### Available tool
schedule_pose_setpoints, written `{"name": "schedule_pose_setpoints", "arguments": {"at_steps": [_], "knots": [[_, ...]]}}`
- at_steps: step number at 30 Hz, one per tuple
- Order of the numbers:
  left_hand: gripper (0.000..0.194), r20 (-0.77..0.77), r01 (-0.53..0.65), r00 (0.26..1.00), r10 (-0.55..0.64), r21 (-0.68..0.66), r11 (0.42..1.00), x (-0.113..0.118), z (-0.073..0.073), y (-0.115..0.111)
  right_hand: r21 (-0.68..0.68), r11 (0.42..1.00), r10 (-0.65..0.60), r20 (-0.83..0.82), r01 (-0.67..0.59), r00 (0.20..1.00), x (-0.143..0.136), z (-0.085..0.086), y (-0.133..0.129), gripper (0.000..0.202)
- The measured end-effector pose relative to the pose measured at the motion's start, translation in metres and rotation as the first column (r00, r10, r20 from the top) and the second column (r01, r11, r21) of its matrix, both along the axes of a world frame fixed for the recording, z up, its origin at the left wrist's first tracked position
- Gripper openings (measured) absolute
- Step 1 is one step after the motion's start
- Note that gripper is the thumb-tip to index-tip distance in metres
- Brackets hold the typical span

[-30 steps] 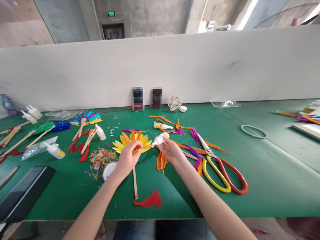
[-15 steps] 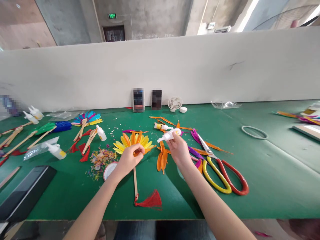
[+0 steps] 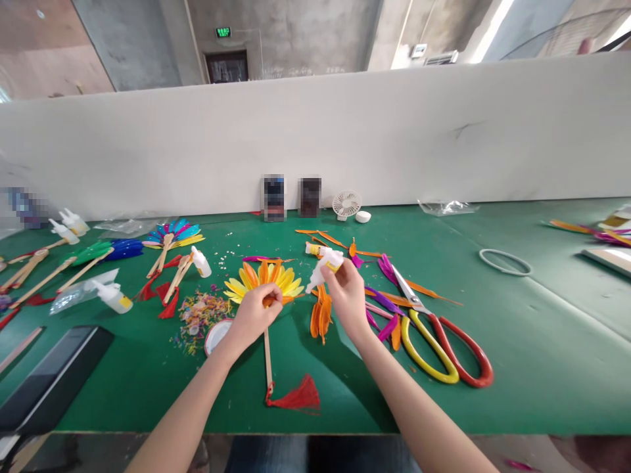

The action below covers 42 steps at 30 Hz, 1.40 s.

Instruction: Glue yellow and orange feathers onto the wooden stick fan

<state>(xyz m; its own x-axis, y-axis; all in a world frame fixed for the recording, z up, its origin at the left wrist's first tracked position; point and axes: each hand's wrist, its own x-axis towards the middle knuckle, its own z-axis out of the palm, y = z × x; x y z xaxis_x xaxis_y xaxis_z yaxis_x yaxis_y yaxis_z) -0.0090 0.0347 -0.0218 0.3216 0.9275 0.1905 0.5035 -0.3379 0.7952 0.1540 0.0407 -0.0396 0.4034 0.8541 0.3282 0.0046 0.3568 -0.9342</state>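
A fan of yellow and orange feathers [image 3: 286,281] lies on the green table, its wooden stick [image 3: 267,361] running down to a red tassel [image 3: 300,394]. My left hand [image 3: 255,312] is over the lower part of the feathers, thumb and fingers pinched on an orange feather. To the right, my right hand [image 3: 348,295] grips a white glue bottle [image 3: 329,264], its nozzle tilted down to the left, apart from the fan. Loose orange feathers [image 3: 321,315] lie between the hands. Another glue bottle [image 3: 315,249] lies just behind the held one.
Large scissors [image 3: 428,328] lie on the right among purple and orange feathers. Colourful scraps [image 3: 202,315] and a round lid [image 3: 217,336] are left of my left hand. Farther left are more feather fans [image 3: 172,236], glue bottles [image 3: 112,297] and a black box [image 3: 54,378].
My right hand has turned the glue bottle so its nozzle points more steeply down, and the bottle sits slightly farther left. My left hand has barely moved.
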Motion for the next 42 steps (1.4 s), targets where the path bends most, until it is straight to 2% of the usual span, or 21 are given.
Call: {"name": "schedule_pose_setpoints", "arguments": {"at_steps": [3, 8, 13, 16, 19, 24, 27, 29, 34, 39, 42], "knots": [[0.007, -0.002, -0.001, 1.000, 0.001, 0.001, 1.000, 0.000, -0.001, 0.000, 0.030, 0.999, -0.030, -0.002, 0.030, 1.000, 0.000, 0.001, -0.001, 0.025], [0.009, -0.067, 0.032, 0.997, -0.026, 0.093, 0.995, 0.001, 0.002, -0.002, -0.008, 0.992, 0.122, -0.018, -0.122, 0.992, -0.002, -0.001, 0.000, 0.024], [0.011, -0.145, 0.077, 0.988, -0.046, 0.217, 0.973, 0.000, 0.000, -0.002, -0.033, 0.999, 0.037, -0.003, -0.037, 0.999, 0.003, -0.002, 0.004, 0.025], [0.011, -0.147, 0.087, 0.988, -0.053, 0.240, 0.967, -0.001, -0.002, -0.001, -0.007, 0.996, 0.087, -0.020, -0.087, 0.996, 0.002, -0.002, 0.004, 0.026], [0.012, -0.113, 0.041, 0.994, -0.014, 0.247, 0.968, -0.001, -0.003, 0.000, -0.029, 0.993, 0.114, -0.003, -0.114, 0.993, 0.000, -0.005, 0.003, 0.025], [0.011, -0.036, -0.062, 0.997, 0.070, 0.181, 0.982, -0.001, -0.002, 0.001, -0.019, 1.000, 0.021, 0.017, -0.021, 1.000, -0.002, -0.003, 0.000, 0.026], [0.011, 0.006, -0.077, 0.997, 0.077, 0.096, 0.992, -0.001, -0.002, 0.001, 0.017, 0.995, 0.099, 0.000, -0.099, 0.995, -0.006, -0.002, -0.003, 0.026], [0.010, 0.047, -0.084, 0.996, 0.082, 0.041, 0.996, -0.001, -0.003, 0.001, -0.009, 0.989, 0.145, 0.011, -0.145, 0.989, -0.008, -0.003, -0.004, 0.025], [0.008, 0.127, -0.136, 0.983, 0.135, 0.004, 0.991, -0.003, -0.006, 0.003, -0.032, 0.999, 0.026, 0.021, -0.025, 0.999, -0.008, -0.004, -0.004, 0.027], [0.008, 0.143, -0.120, 0.982, 0.125, -0.043, 0.992, -0.003, -0.005, 0.002, -0.004, 0.986, 0.164, -0.025, -0.164, 0.986, -0.013, -0.002, -0.006, 0.027], [0.007, 0.142, -0.129, 0.981, 0.132, -0.035, 0.991, -0.002, -0.004, 0.001, -0.032, 0.995, 0.098, -0.016, -0.099, 0.995, -0.012, -0.004, -0.004, 0.027]]}}
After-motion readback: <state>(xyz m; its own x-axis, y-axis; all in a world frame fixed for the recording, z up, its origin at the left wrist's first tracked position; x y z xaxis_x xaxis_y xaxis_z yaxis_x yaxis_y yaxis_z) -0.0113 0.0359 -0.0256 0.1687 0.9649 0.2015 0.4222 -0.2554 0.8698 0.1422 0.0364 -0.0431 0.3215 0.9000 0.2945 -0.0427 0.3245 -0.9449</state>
